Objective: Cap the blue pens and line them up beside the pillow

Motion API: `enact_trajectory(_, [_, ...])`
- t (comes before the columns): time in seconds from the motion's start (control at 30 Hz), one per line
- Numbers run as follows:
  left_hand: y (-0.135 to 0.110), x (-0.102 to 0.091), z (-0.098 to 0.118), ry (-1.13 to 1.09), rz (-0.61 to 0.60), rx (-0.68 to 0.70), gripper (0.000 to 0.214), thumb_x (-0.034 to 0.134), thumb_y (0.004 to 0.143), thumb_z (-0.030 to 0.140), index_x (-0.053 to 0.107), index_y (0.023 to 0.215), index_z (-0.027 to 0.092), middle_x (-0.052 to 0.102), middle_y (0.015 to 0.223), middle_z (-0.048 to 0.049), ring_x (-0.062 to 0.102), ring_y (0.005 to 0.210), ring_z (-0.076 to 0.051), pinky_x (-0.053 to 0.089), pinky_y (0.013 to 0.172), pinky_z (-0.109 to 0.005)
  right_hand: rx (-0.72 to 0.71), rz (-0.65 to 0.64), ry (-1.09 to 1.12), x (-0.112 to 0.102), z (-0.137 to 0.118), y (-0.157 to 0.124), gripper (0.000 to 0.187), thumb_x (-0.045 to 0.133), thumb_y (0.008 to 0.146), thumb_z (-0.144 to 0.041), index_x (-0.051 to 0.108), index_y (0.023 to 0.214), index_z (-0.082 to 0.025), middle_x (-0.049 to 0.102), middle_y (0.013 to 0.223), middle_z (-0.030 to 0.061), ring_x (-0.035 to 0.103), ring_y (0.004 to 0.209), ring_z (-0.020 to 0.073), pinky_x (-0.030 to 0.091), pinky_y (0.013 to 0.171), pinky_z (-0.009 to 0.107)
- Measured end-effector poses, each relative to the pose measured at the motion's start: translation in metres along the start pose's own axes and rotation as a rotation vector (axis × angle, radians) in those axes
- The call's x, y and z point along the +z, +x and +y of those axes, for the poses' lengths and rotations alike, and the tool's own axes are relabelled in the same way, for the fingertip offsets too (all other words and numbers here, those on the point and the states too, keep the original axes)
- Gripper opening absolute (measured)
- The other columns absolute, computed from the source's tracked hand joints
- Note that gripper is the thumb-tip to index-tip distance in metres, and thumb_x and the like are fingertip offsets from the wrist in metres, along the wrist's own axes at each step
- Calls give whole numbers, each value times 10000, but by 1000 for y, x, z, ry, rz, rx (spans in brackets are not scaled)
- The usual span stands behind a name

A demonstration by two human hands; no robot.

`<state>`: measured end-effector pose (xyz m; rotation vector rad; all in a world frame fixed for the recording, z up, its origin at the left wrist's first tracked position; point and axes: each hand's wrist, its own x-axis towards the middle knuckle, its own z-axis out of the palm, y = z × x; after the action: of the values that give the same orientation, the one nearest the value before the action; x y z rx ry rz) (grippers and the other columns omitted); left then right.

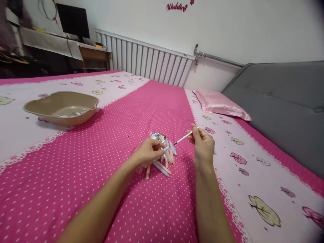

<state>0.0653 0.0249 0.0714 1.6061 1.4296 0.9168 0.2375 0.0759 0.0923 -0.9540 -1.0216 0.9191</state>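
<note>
My left hand (148, 152) pinches a small light-blue pen part (166, 148) between thumb and fingers, just above a pile of pens. Raised to the right of the pile, my right hand (203, 146) grips a slim white pen refill (184, 138) near its upper end. The refill slants down to the left, and its dark tip points at the pile, close to the light-blue part. Pastel pen barrels (161, 168) in pink, white, blue and orange lie loosely together on the bed, partly hidden by my left hand.
A beige plastic basin (62, 116) with some small pale pieces inside stands on the bed at left. The pink dotted bedspread (157, 98) spreads beneath everything. A pink pillow (221, 104) lies by the grey headboard (280, 91). Beyond are a radiator (149, 59) and a monitor (73, 21).
</note>
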Motion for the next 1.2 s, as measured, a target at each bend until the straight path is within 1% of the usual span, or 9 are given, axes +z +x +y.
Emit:
enact_trajectory(0.13, [0,1,0,-71,-36,35,250,575,685,266,711,848,134,607,587,-7,529,534,-124,379,512,-225,-65,-2,-26,3,-7,-5,403,667,720,-351,665,1061,-135,679,711,16,536,557,78,462,602,243])
enact_trajectory(0.27, [-1,2,-2,-133,-35,77,224,581,700,255,715,842,146,640,633,-19,565,571,-130,406,531,-222,-92,-21,-41,4,-11,-8,426,650,744,-347,643,1116,-138,684,706,17,543,561,82,471,616,252])
enact_trajectory(0.4, [-1,1,-1,-122,-34,87,225,585,712,266,720,843,143,642,631,-24,561,569,-130,404,524,-223,-105,-34,-40,4,-10,-8,422,645,752,-348,641,1119,-139,688,723,19,549,568,81,472,621,252])
enact_trajectory(0.57, [-1,1,2,-152,-21,101,214,598,704,262,719,834,143,653,657,-25,572,599,-133,424,561,-230,-98,-59,-75,5,-9,-10,413,632,763,-355,638,1120,-146,691,730,21,566,587,92,479,636,267])
enact_trajectory(0.73, [-3,0,4,-174,-18,73,222,609,703,290,717,825,139,642,634,-27,566,583,-134,417,545,-232,-129,-134,-118,8,-9,-13,429,610,784,-338,602,1172,-154,697,747,25,577,604,102,489,656,289])
enact_trajectory(0.97, [-2,0,3,-241,2,62,226,644,678,282,717,831,133,646,662,-34,568,625,-138,425,574,-238,-197,-223,-151,10,-8,-15,434,595,810,-301,562,1223,-173,690,769,21,592,628,109,495,659,286])
enact_trajectory(1.2, [-2,-1,4,-276,-1,63,212,631,679,247,719,837,137,648,653,-26,574,628,-132,419,604,-241,-212,-235,-147,10,-11,-18,404,591,821,-284,574,1212,-182,687,767,20,598,641,112,495,659,283])
